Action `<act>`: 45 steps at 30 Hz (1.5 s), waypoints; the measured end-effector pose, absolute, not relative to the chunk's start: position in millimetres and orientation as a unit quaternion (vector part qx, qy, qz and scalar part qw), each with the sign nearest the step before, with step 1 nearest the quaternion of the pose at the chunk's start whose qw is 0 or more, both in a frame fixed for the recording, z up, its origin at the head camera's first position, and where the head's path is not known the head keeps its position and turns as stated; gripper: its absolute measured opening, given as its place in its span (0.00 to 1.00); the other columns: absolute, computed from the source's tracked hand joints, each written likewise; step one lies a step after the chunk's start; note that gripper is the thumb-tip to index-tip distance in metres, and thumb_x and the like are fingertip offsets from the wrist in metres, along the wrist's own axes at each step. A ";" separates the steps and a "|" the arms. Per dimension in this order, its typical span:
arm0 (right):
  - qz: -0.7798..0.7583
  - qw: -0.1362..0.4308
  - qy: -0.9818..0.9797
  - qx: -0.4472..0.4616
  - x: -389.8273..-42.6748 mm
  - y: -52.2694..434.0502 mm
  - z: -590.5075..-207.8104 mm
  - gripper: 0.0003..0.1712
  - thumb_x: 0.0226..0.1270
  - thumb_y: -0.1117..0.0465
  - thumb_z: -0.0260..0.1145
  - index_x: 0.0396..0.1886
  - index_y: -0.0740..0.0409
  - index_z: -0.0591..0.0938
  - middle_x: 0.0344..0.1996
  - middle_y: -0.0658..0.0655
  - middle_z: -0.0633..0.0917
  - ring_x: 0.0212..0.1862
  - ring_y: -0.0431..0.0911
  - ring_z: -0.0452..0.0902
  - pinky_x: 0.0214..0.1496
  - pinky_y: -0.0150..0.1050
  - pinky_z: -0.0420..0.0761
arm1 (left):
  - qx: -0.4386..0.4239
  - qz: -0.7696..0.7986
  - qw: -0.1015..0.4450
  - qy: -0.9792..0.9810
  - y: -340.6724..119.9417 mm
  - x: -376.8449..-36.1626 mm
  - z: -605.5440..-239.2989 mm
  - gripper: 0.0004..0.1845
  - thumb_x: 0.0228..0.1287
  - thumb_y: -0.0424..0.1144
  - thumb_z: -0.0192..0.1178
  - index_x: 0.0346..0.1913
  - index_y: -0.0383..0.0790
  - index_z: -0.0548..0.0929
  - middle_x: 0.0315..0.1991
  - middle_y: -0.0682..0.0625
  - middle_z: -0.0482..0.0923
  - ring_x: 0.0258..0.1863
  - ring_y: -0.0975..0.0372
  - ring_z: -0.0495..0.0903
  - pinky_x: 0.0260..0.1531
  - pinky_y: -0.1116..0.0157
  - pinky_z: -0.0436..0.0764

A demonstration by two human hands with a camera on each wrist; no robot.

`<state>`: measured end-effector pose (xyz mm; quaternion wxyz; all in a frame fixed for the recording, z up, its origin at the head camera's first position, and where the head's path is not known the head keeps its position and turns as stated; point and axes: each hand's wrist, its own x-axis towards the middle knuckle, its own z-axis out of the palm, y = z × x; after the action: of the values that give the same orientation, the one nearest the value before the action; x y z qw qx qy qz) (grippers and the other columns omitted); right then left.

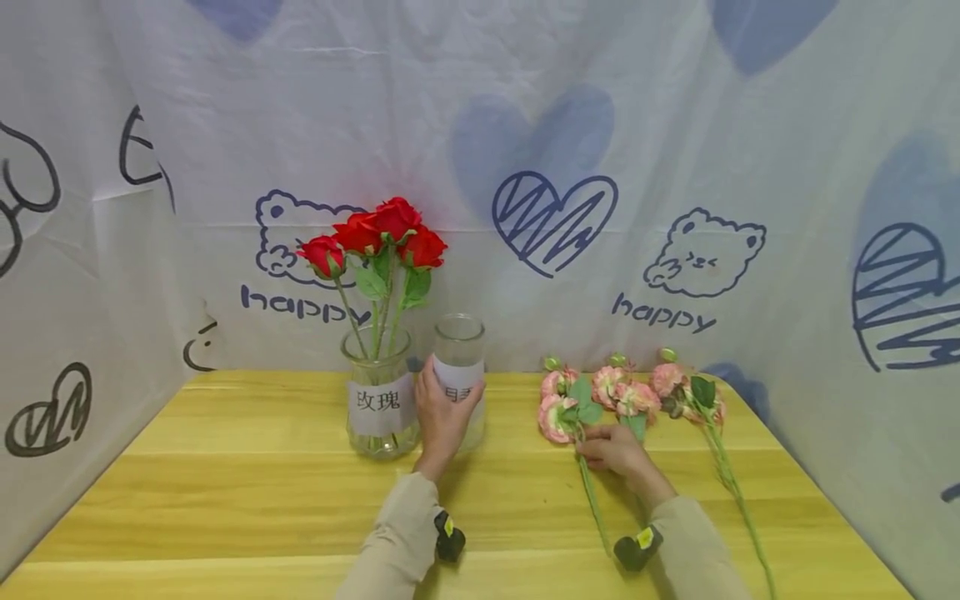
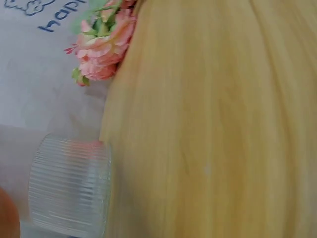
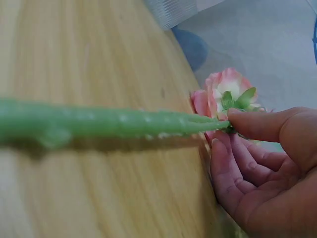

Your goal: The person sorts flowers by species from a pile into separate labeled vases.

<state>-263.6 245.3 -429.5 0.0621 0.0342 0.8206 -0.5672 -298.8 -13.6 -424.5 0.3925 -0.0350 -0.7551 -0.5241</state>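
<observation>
My left hand (image 1: 442,402) grips an empty clear glass jar (image 1: 459,350) with a white paper label, standing upright on the wooden table (image 1: 247,475). The left wrist view shows the jar's ribbed glass (image 2: 69,186). My right hand (image 1: 609,450) pinches the green stem (image 1: 592,500) of a pink flower (image 1: 557,410) lying on the table. In the right wrist view the thumb and curled fingers (image 3: 262,163) close on the stem (image 3: 99,124) just below the pink bloom (image 3: 223,91).
A glass vase (image 1: 378,404) with red roses (image 1: 378,233) stands just left of the jar. Two more pink flowers (image 1: 626,398) (image 1: 682,390) lie right of my right hand. A printed cloth backdrop (image 1: 525,167) encloses the table on three sides.
</observation>
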 end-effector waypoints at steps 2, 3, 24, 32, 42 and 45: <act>-0.580 0.065 0.811 0.038 -264.3 246.7 -430.4 0.22 0.65 0.70 0.63 0.54 0.83 0.71 0.44 0.67 0.79 0.37 0.46 0.80 0.42 0.40 0.84 | -0.036 -0.523 0.391 -0.757 -13.2 -298.9 -424.6 0.44 0.45 0.39 0.76 0.64 0.28 0.65 0.52 0.33 0.72 0.50 0.42 0.71 0.52 0.45 0.73; -0.586 0.068 0.806 0.040 -264.5 247.5 -430.6 0.23 0.65 0.70 0.63 0.55 0.83 0.70 0.43 0.66 0.79 0.37 0.45 0.80 0.42 0.39 0.84 | -0.036 -0.524 0.388 -0.757 -13.0 -298.6 -424.4 0.44 0.46 0.39 0.76 0.64 0.28 0.65 0.52 0.33 0.72 0.50 0.42 0.71 0.52 0.45 0.73; -0.725 0.104 0.681 0.012 -266.0 252.1 -423.3 0.10 0.71 0.69 0.56 0.47 0.71 0.76 0.33 0.50 0.78 0.33 0.39 0.72 0.38 0.32 0.76 | -0.039 -0.509 0.393 -0.765 -14.1 -298.5 -425.3 0.44 0.45 0.39 0.77 0.63 0.27 0.65 0.51 0.33 0.72 0.48 0.43 0.72 0.51 0.46 0.73; -0.790 0.113 0.602 0.022 -270.2 251.8 -412.2 0.06 0.73 0.70 0.52 0.41 0.60 0.76 0.34 0.49 0.79 0.30 0.36 0.73 0.42 0.30 0.79 | -0.041 -0.510 0.391 -0.765 -14.9 -298.7 -425.2 0.44 0.45 0.39 0.77 0.63 0.27 0.65 0.50 0.33 0.72 0.48 0.43 0.72 0.51 0.46 0.73; -0.791 0.072 0.607 0.031 -275.8 249.9 -395.4 0.03 0.74 0.68 0.53 0.39 0.57 0.72 0.32 0.45 0.79 0.35 0.36 0.76 0.45 0.32 0.78 | -0.045 -0.504 0.398 -0.765 -14.3 -298.2 -424.9 0.44 0.45 0.40 0.77 0.63 0.27 0.65 0.50 0.34 0.72 0.48 0.44 0.72 0.51 0.46 0.73; -0.787 0.059 0.614 0.027 -278.4 247.3 -389.0 0.12 0.75 0.67 0.52 0.55 0.64 0.66 0.33 0.44 0.77 0.34 0.34 0.75 0.43 0.31 0.77 | -0.045 -0.502 0.401 -0.765 -14.4 -298.2 -424.9 0.44 0.45 0.40 0.77 0.62 0.27 0.65 0.50 0.34 0.72 0.48 0.44 0.72 0.51 0.46 0.73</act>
<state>-278.4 247.3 -389.0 0.0589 0.0268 0.6136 -0.7870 -298.2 -14.4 -424.9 0.4014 -0.0454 -0.7648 -0.5020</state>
